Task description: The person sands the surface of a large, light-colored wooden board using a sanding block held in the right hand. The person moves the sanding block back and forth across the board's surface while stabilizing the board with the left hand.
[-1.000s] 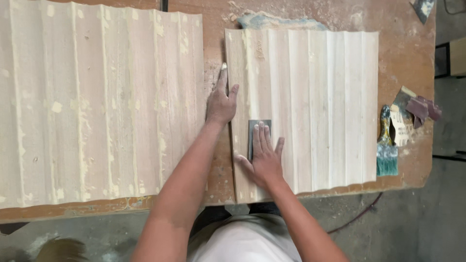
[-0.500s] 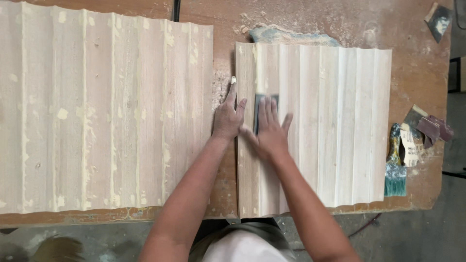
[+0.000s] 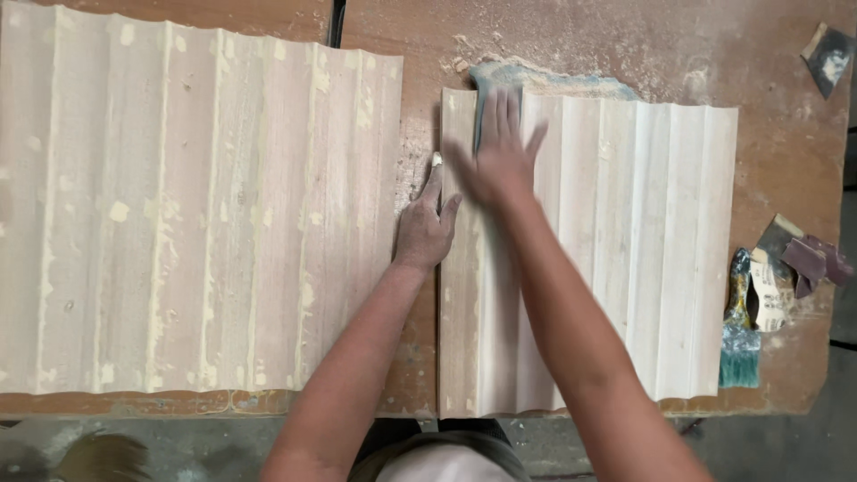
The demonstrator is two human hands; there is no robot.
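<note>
A large fluted panel (image 3: 196,210) blotched with pale filler lies at the left of the dusty tabletop (image 3: 625,45). Near the right edge lie a brush (image 3: 739,326) and sandpaper scraps (image 3: 799,263), with another scrap (image 3: 828,54) at the far corner.

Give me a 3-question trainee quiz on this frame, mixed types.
1. True or false: the right hand is at the far end of the smaller fluted panel.
2. Where does the left hand rest? A) that panel's left edge B) the brush C) the larger panel
3. What lies right of the smaller panel, on the table?

Key: 1 true. 2 A. 3 A paintbrush and sandpaper scraps.
</note>
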